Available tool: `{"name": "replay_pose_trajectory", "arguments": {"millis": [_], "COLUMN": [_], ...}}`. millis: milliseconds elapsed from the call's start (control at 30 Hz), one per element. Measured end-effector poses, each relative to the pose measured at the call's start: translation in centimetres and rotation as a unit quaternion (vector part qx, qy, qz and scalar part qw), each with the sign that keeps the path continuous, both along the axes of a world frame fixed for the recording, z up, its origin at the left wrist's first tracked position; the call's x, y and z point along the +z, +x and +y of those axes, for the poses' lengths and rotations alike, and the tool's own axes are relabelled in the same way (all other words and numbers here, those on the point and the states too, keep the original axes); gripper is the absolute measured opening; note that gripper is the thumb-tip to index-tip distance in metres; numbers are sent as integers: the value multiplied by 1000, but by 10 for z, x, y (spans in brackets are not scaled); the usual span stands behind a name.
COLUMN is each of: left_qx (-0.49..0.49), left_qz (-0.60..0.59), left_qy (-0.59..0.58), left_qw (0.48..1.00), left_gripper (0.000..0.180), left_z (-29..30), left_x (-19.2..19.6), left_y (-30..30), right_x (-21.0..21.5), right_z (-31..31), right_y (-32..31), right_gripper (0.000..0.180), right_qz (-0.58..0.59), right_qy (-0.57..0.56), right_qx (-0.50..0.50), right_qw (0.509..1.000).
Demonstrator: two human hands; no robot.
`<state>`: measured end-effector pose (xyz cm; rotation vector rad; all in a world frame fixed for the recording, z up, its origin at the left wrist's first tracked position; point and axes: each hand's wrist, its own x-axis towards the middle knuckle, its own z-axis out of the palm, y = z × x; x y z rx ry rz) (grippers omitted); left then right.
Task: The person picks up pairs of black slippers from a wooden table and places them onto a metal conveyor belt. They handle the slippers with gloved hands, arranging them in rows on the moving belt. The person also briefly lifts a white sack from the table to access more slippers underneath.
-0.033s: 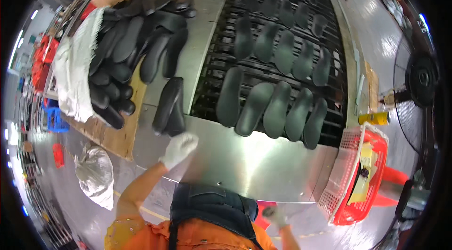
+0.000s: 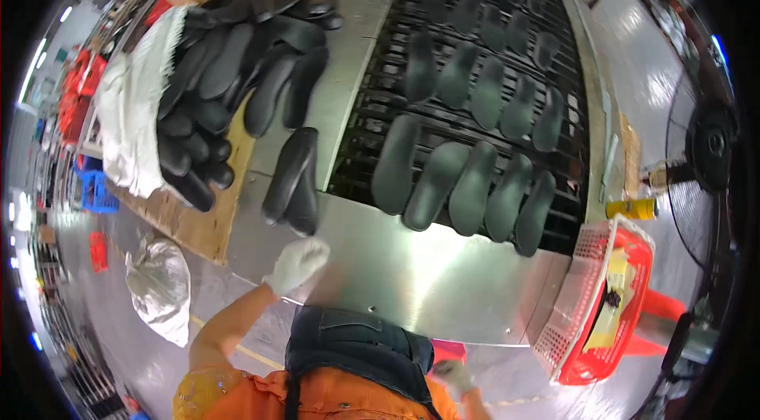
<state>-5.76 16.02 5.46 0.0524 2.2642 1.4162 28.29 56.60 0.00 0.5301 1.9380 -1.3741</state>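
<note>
My right hand (image 2: 454,375) at 5 o'clock, gloved, near pink thing (image 2: 449,351); cannot tell if fingers are apart or together. My left hand (image 2: 296,265) at 7 to 8, over near part of steel table (image 2: 388,262), gloved fingers curled together. Two insoles (image 2: 288,176) just beyond it, at 9, black, overlapping. Basket (image 2: 554,333) at 4. Farther, insole rows (image 2: 473,186) on slatted belt (image 2: 362,121), 3 up to 12. Insole pile (image 2: 227,62) at 10.
</note>
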Motion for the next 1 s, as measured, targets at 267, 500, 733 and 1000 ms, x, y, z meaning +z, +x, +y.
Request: {"name": "replay_pose_trajectory", "arguments": {"millis": [267,500,733,1000], "left_qx": [-323,-16,-66,-62], "left_qz": [-301,-334,-221,-326], "left_qy": [-283,-170,-162,-110], "left_qw": [852,927,960,937], "left_gripper": [39,26,25,30], "left_z": [-137,-129,-163,-196], "left_x": [2,39,35,30], "left_y": [229,268,281,270], "right_x": [-8,11,18,26], "right_z": [-90,-98,-103,-118], "right_y": [-46,-73,-81,-101], "right_gripper": [17,16,15,15], "right_qz": [-117,-133,-149,-158], "right_qy": [-61,-83,-92,-117], "right_qx": [-194,-193,-186,-172], "right_qw": [972,969,967,965]}}
